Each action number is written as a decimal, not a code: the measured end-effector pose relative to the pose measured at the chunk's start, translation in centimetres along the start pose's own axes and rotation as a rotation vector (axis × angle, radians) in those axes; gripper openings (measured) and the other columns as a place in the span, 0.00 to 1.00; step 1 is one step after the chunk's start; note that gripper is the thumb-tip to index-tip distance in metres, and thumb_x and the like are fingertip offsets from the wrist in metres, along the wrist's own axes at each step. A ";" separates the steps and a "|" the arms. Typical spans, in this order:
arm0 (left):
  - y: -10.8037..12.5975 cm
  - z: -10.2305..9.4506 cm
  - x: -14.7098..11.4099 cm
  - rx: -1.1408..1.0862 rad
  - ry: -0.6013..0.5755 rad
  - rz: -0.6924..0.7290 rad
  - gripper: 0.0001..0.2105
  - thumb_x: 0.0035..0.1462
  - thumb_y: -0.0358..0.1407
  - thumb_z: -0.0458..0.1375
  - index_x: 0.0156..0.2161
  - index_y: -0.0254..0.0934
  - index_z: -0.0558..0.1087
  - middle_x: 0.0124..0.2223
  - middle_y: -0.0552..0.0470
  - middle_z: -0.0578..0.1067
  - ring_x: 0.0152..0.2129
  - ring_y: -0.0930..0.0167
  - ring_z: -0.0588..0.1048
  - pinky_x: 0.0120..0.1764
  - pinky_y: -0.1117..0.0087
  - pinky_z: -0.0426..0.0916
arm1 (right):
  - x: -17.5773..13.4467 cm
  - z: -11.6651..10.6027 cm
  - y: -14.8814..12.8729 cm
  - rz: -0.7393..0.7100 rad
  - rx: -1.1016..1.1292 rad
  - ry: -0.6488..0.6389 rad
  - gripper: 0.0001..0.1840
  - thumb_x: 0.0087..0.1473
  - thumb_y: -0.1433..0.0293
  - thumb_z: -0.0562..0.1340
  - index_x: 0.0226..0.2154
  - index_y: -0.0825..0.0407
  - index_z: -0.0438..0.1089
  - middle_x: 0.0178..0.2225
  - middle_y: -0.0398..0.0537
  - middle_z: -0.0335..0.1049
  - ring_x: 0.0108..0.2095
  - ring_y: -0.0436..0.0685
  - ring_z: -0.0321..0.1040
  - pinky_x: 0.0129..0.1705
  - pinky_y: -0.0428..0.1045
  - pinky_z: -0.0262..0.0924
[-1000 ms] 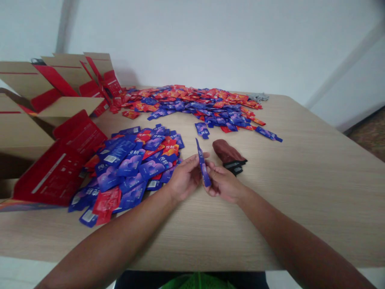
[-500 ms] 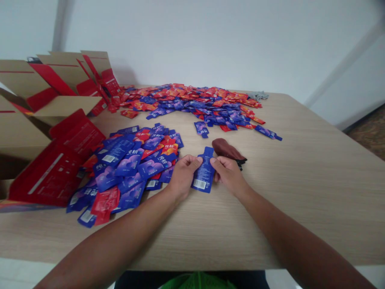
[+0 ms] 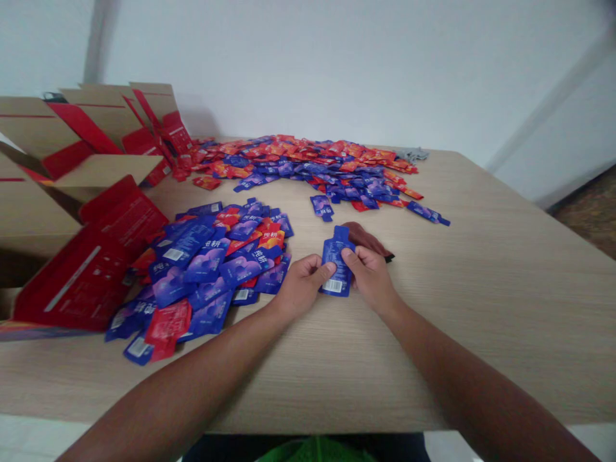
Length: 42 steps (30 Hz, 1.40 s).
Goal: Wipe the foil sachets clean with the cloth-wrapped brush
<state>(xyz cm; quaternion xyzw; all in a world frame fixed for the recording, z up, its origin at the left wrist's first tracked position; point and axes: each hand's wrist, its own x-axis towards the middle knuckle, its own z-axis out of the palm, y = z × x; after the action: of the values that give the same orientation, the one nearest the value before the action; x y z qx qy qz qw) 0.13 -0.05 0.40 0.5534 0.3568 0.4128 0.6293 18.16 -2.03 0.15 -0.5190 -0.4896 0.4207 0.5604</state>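
A blue bottle-shaped sachet (image 3: 338,260) is held between my two hands, its printed back with a barcode facing me and its narrow neck pointing away. My left hand (image 3: 304,282) pinches its lower left edge, thumb on top. On the opposite side my right hand (image 3: 373,274) grips the right edge, also with the thumb over the front. Just behind the right hand lies a dark brown item (image 3: 366,239), partly hidden; its kind I cannot make out. To the left of my hands sits a heap of blue and red sachets (image 3: 206,263).
Open red and brown cardboard boxes (image 3: 91,269) stand along the left side. A long pile of red and blue sachets (image 3: 308,160) runs across the back of the table (image 3: 505,308), against the wall. A grey cloth-like item (image 3: 414,154) lies at its right end.
Both hands have shifted slightly right and away from me with the sachet. My left hand's grip has slid down to the sachet's lower part.
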 end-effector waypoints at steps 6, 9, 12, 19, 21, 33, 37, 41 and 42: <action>-0.1 0.0 -0.2 0.088 -0.139 -0.108 0.24 0.58 0.58 0.68 0.33 0.37 0.72 0.24 0.55 0.74 0.18 0.74 0.69 0.24 0.73 0.62 | 0.1 -0.3 -0.4 -0.056 -0.036 0.100 0.28 0.62 0.44 0.67 0.27 0.49 0.66 0.22 0.39 0.64 0.22 0.49 0.57 0.23 0.46 0.55; 0.0 0.0 -0.1 0.075 -0.051 -0.038 0.23 0.61 0.57 0.66 0.32 0.37 0.71 0.23 0.56 0.73 0.18 0.75 0.69 0.23 0.73 0.62 | 0.2 -0.3 -0.5 -0.020 -0.019 0.015 0.28 0.62 0.43 0.65 0.27 0.49 0.67 0.19 0.38 0.63 0.19 0.49 0.57 0.20 0.46 0.53; 0.2 -0.2 0.1 0.062 0.054 0.037 0.22 0.62 0.55 0.66 0.33 0.36 0.72 0.24 0.56 0.72 0.18 0.75 0.68 0.23 0.74 0.61 | 0.1 -0.2 -0.7 0.017 -0.047 -0.210 0.29 0.62 0.42 0.65 0.28 0.50 0.71 0.19 0.40 0.68 0.18 0.49 0.60 0.20 0.46 0.53; -0.1 -0.5 0.6 0.035 0.012 0.008 0.21 0.63 0.54 0.66 0.36 0.35 0.73 0.30 0.54 0.75 0.19 0.77 0.68 0.22 0.74 0.62 | -0.3 0.3 -0.5 -0.027 -0.104 -0.206 0.26 0.63 0.46 0.65 0.29 0.51 0.72 0.25 0.44 0.75 0.21 0.49 0.65 0.23 0.46 0.58; -0.3 -0.5 0.7 0.036 -0.003 -0.002 0.20 0.63 0.53 0.66 0.36 0.35 0.73 0.30 0.55 0.74 0.19 0.77 0.68 0.22 0.74 0.62 | -0.3 0.3 -0.4 -0.031 -0.113 -0.197 0.25 0.64 0.47 0.65 0.29 0.51 0.72 0.25 0.45 0.75 0.20 0.49 0.65 0.23 0.46 0.58; -0.4 -0.6 1.0 -0.070 -0.033 -0.039 0.23 0.62 0.56 0.66 0.35 0.35 0.73 0.28 0.52 0.76 0.22 0.72 0.74 0.28 0.71 0.68 | 0.5 -0.1 1.0 0.123 -0.074 -0.264 0.27 0.63 0.44 0.65 0.30 0.51 0.71 0.22 0.42 0.72 0.19 0.49 0.64 0.18 0.44 0.56; -0.2 -0.6 1.1 -0.066 -0.019 -0.036 0.22 0.63 0.56 0.65 0.34 0.36 0.72 0.25 0.52 0.75 0.21 0.72 0.73 0.28 0.71 0.66 | 0.5 -0.1 1.0 0.139 -0.054 -0.258 0.28 0.62 0.43 0.66 0.28 0.50 0.69 0.20 0.42 0.71 0.18 0.49 0.64 0.18 0.44 0.57; -0.1 -0.5 1.0 -0.062 -0.042 -0.059 0.22 0.61 0.55 0.67 0.35 0.36 0.72 0.27 0.52 0.77 0.21 0.72 0.73 0.27 0.71 0.66 | 0.4 0.1 0.6 0.135 0.048 -0.142 0.27 0.59 0.44 0.68 0.30 0.49 0.68 0.21 0.39 0.69 0.18 0.50 0.64 0.17 0.44 0.57; -0.1 -0.4 1.0 -0.058 -0.039 -0.060 0.22 0.60 0.55 0.68 0.35 0.36 0.72 0.27 0.52 0.77 0.21 0.72 0.73 0.27 0.71 0.65 | 0.5 0.2 0.6 0.130 0.053 -0.120 0.27 0.58 0.44 0.69 0.30 0.49 0.68 0.21 0.39 0.69 0.18 0.50 0.63 0.17 0.45 0.57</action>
<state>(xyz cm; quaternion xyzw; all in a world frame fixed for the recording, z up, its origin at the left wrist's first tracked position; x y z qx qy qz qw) 0.14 1.03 0.29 0.5320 0.3485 0.3931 0.6641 18.07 -1.49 -0.36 -0.5083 -0.4764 0.4993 0.5150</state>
